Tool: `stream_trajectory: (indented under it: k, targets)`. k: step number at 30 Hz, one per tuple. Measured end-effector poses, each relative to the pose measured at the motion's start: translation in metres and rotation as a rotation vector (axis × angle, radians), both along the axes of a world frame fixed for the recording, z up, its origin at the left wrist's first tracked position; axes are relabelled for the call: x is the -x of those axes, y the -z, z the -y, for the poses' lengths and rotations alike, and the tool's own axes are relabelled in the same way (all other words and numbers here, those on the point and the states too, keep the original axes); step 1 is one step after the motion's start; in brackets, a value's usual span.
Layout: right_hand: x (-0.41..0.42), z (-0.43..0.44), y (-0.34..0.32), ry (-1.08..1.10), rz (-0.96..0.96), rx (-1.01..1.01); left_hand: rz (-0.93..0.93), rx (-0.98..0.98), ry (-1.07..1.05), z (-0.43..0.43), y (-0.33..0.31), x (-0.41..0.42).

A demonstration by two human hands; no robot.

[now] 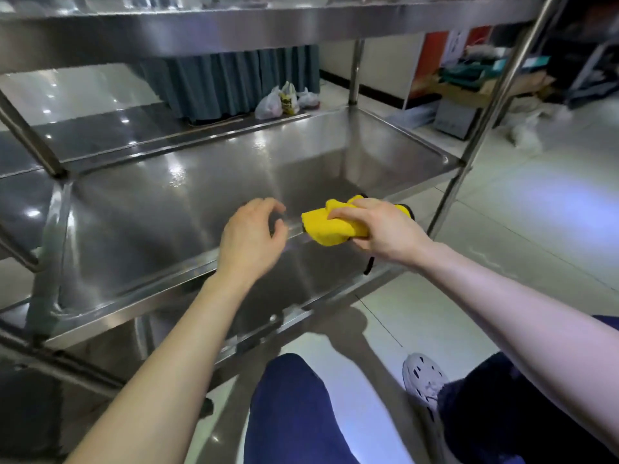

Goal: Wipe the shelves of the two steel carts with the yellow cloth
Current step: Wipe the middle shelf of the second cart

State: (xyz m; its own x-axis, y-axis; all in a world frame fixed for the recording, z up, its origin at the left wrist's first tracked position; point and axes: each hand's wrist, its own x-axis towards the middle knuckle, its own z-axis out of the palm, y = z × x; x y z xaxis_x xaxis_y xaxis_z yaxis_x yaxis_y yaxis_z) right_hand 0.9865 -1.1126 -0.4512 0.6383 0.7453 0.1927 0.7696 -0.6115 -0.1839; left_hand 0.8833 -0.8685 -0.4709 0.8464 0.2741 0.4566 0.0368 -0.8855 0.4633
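A steel cart fills the view; its middle shelf (201,195) is a shiny tray with a raised rim, and an upper shelf (234,25) runs across the top. My right hand (378,229) grips a bunched yellow cloth (326,226) with a black edge, holding it over the shelf's front rim near the right post. My left hand (251,236) hovers just left of the cloth above the front rim, fingers loosely curled, holding nothing. A second steel cart (100,139) stands behind on the left.
The cart's right front post (469,155) slants upward beside my right hand. A lower shelf (301,283) lies beneath. Plastic bags (284,102) and a curtained table (234,78) sit beyond the cart; boxes and clutter (469,78) at far right. My knees and shoe (425,380) are below.
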Motion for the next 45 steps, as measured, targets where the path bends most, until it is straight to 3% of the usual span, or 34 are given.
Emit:
stream_trajectory:
  k: [4,9,14,18,24,30,37,45]
  targets:
    - [-0.003,0.089,-0.017,0.267,-0.001,0.040,-0.027,0.080,0.244,0.066,0.003,-0.036]
    - [0.012,0.195,-0.032,0.584,-0.060,0.040,-0.224,-0.025,0.506,0.154,0.014,-0.079]
    - [0.038,0.281,-0.006,0.835,-0.160,-0.256,-0.359,-0.111,0.642,0.250,0.032,-0.111]
    - [0.022,0.352,0.029,0.873,-0.237,-0.376,-0.452,-0.155,0.687,0.330,0.048,-0.149]
    - [-0.009,0.421,0.051,0.918,-0.348,-0.719,-0.603,-0.137,0.726,0.422,0.035,-0.194]
    - [0.031,0.457,0.057,1.208,-0.692,-0.716,-0.726,-0.086,0.696,0.447,-0.032,-0.200]
    - [0.037,0.497,-0.080,1.246,-0.849,-0.632,-0.884,-0.016,0.646,0.472,-0.168,-0.210]
    - [-0.044,0.556,-0.273,1.132,-0.767,-0.666,-0.862,0.028,0.596,0.519,-0.356,-0.273]
